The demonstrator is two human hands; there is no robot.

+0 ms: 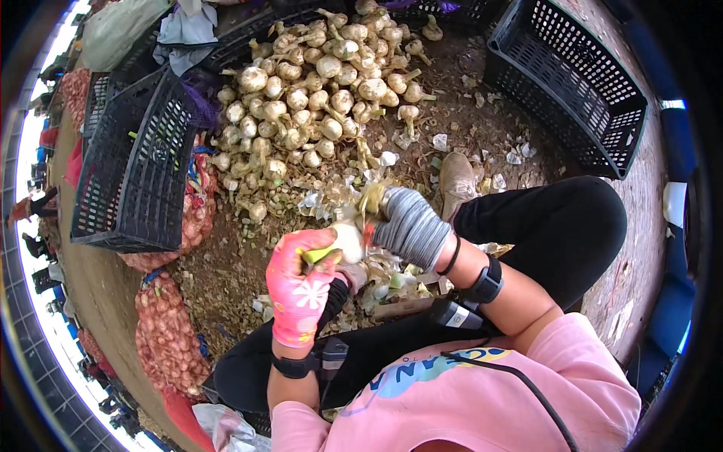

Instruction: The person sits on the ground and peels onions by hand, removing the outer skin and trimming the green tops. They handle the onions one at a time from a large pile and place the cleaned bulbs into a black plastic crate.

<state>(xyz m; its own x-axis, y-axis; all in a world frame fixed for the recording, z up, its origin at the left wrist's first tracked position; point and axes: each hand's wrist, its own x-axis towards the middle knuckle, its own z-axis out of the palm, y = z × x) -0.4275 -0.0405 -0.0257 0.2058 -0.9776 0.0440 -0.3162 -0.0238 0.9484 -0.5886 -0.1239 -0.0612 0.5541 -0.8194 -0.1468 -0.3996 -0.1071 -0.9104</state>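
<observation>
A peeled white onion bulb (348, 242) is between my hands. My left hand (299, 277), in a pink glove, is closed around a yellow-green object (319, 254) at the bulb's left side; whether this is a tool handle cannot be told. My right hand (409, 226), in a grey striped glove, is at the bulb's right side, its fingers closed on a blurred dry stalk (374, 199). A small red-orange thing shows below those fingers. Beyond my hands lies a large heap of onions (327, 68) with trimmed stalks.
Black plastic crates stand at the left (135, 164) and upper right (570, 85). Red mesh sacks of small bulbs (169, 333) lie at the left. Loose skins (395, 282) and trimmings cover the ground between my legs. A shoe (457, 181) is beside the heap.
</observation>
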